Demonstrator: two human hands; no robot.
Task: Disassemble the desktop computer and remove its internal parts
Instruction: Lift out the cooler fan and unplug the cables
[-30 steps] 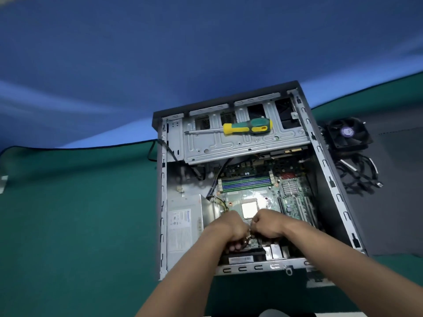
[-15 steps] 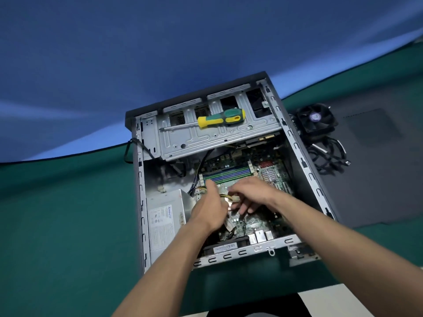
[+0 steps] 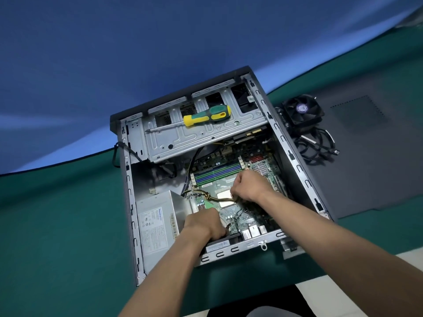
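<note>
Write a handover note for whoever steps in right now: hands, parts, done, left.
Left hand: low in the case near the rear edge, fingers curled down by the power supply; what it grips is hidden.
Right hand: curled on the yellow-black cable that runs across the motherboard.
Screwdriver: lying on the drive cage.
Done: side panel off, cooler fan out on the mat beside a loose cable bundle.
Left: free the power cable, then pull the power supply, motherboard and drive cage.
</note>
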